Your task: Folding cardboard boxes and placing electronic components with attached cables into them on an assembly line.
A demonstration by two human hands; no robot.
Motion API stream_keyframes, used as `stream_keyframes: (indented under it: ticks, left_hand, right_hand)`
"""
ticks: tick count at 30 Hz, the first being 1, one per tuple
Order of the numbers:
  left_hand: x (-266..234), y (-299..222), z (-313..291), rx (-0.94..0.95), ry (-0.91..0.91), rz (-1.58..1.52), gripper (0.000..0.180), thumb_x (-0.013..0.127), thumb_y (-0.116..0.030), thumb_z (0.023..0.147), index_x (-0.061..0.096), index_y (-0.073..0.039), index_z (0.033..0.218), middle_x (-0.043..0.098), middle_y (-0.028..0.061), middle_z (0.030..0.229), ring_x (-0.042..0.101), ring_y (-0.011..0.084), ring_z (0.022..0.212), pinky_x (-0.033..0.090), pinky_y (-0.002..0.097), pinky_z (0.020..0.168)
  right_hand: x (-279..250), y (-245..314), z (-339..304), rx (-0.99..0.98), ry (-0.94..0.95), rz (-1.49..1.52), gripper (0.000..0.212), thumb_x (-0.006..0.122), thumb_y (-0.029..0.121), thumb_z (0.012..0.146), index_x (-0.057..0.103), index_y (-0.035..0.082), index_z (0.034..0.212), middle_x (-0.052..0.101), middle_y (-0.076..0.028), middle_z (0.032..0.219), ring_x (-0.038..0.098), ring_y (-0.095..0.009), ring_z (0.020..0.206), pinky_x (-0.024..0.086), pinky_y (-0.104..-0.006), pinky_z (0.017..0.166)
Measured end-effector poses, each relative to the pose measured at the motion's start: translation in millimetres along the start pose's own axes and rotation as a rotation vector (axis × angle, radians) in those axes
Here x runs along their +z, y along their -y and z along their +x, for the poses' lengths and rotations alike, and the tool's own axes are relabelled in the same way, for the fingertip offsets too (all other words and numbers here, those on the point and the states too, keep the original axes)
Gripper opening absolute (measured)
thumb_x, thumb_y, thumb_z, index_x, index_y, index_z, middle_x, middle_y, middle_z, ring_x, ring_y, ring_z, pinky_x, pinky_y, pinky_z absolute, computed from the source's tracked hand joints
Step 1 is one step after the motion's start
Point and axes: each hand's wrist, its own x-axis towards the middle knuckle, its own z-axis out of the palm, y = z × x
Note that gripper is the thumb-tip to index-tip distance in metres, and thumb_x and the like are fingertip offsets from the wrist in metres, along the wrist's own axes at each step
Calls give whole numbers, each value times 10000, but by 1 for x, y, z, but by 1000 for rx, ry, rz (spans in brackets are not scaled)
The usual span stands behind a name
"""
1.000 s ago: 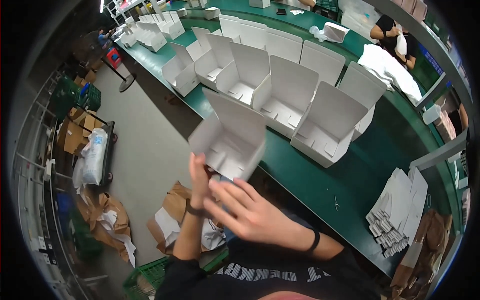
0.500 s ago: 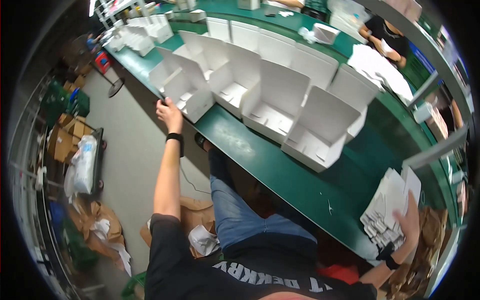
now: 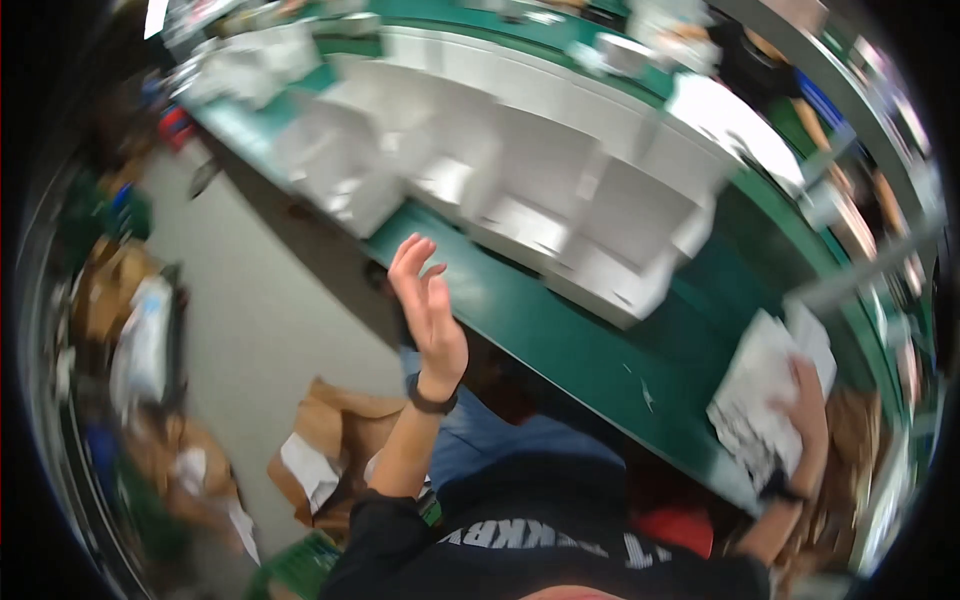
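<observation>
Back from the leftmost box of the near row, where it was half a second ago, comes the left hand, now raised just off the near edge of the green bench. Its grip is loosely open, fingers upward and slightly curled, with nothing in it; a dark wristband circles the wrist. At the far right, the right hand stays at the stack of flattened white cartons, resting along its right side. That grip is blurred, and I cannot tell whether the fingers have closed on a carton or only lie against the stack.

Along the bench stand the white boxes, their lids raised and their insides facing the person; the rightmost front box is well apart from the stack. Behind them, farther right, lies a heap of white cloth. On the grey floor to the left, crumpled brown paper spreads near the person's legs, with a green crate just beside it.
</observation>
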Motion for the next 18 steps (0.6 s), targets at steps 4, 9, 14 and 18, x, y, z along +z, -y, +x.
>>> stream_keyframes:
  ticks: [4, 9, 14, 18]
  left_hand:
    - [35, -41, -68, -69, 283, -146, 438, 446, -217, 1069, 497, 29, 1429, 414, 181, 1536, 516, 268, 1325, 466, 445, 1075]
    - [76, -55, -132, -466, 849, -333, 333, 481, -137, 1062, 573, 2, 1350, 548, 140, 1402, 634, 230, 1138, 506, 361, 975]
    - [117, -71, -184, -449, 1315, -388, 323, 530, -110, 1067, 571, -14, 1373, 607, 119, 1288, 650, 221, 1097, 514, 354, 963]
    - [120, -87, -180, -282, 1329, -402, 355, 556, -92, 1057, 558, -19, 1405, 598, 128, 1315, 639, 226, 1134, 513, 351, 985]
  right_hand:
    - [18, -2, 17, -82, -44, -193, 704, 829, 267, 859, 568, -4, 1455, 592, -193, 1478, 533, -342, 1390, 413, -415, 1182]
    - [19, 34, -18, -72, -14, -232, 758, 844, 345, 870, 549, 8, 1481, 533, -196, 1547, 518, -360, 1404, 395, -414, 1195]
    - [7, 19, -5, 9, 8, -128, 858, 884, 383, 809, 530, -2, 1489, 544, -201, 1519, 544, -368, 1361, 426, -421, 1164]
    - [15, 6, 17, -85, -25, -232, 907, 915, 378, 751, 528, -11, 1474, 588, -211, 1429, 579, -376, 1295, 453, -429, 1122]
